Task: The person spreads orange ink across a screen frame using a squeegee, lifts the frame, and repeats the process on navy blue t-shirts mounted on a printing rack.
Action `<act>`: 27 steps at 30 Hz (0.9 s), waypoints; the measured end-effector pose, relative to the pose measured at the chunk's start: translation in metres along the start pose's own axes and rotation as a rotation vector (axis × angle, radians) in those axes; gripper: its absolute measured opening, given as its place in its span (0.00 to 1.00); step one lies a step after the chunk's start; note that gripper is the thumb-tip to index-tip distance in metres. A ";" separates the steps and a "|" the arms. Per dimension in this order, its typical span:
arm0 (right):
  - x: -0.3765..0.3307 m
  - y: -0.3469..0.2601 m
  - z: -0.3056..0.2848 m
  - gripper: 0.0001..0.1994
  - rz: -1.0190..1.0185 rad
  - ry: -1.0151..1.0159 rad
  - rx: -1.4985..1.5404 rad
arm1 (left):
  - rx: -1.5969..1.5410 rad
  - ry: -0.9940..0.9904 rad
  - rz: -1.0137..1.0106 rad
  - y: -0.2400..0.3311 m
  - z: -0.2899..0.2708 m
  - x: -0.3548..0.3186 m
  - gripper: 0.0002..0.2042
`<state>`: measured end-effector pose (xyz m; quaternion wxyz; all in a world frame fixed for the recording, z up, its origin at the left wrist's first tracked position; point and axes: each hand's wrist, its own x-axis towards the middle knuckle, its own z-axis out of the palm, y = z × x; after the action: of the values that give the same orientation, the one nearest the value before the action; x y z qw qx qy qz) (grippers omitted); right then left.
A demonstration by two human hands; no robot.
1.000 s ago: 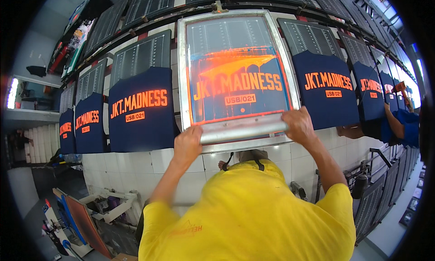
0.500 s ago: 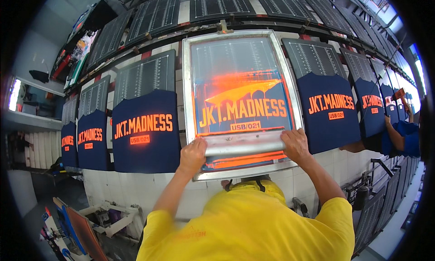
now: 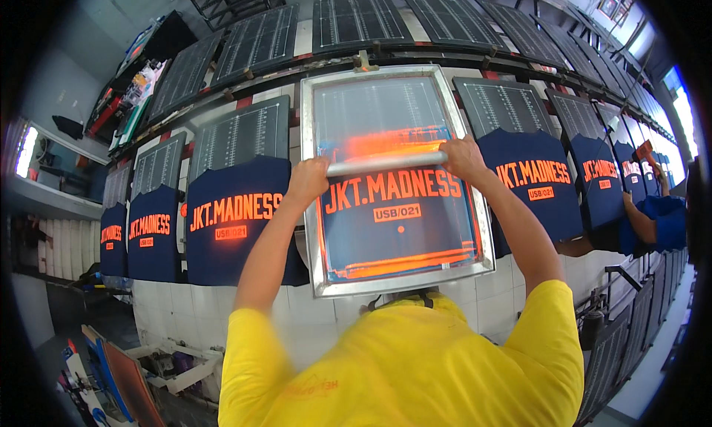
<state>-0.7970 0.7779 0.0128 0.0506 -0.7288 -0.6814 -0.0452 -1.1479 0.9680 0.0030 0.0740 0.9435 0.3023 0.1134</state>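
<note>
Across the upper half of a metal-framed printing screen point(image 3: 308, 123) lies a long squeegee point(image 3: 386, 162) with a silver, bar-like handle. My left hand point(image 3: 308, 181) is closed around its left end, and my right hand point(image 3: 463, 159) grips the right end. Wet orange ink point(image 3: 393, 141) is smeared on the mesh just beyond the squeegee. Below it, orange lettering shows through the mesh over dark blue fabric, with a small orange spot underneath. More orange ink point(image 3: 404, 261) streaks the near end of the screen. The squeegee's blade is hidden from view.
Dark blue printed fabric pieces lie on boards to the left point(image 3: 237, 256) and right point(image 3: 523, 204). Gridded black boards point(image 3: 360, 19) line the far side. At right, a co-worker's arm point(image 3: 641, 218) is near an orange tool point(image 3: 644, 151). Frames and boards point(image 3: 126, 375) stand lower left.
Both hands have pushed the squeegee away from me, from the screen's near part to its upper half. The orange ink ahead of it has been gathered farther up, and the lettering is uncovered.
</note>
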 end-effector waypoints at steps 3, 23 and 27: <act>-0.019 -0.006 -0.012 0.04 -0.034 0.107 0.123 | -0.032 0.075 0.016 0.022 -0.016 -0.023 0.09; -0.189 -0.068 -0.007 0.19 -0.064 0.198 0.157 | 0.000 0.165 0.101 0.101 0.010 -0.177 0.12; -0.137 -0.039 0.006 0.17 -0.067 0.162 0.147 | 0.002 0.174 0.108 0.073 0.012 -0.119 0.10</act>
<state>-0.8447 0.6456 -0.0108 0.1571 -0.6937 -0.7007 -0.0555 -1.1981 0.8387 -0.0138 0.0401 0.9451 0.2563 0.1986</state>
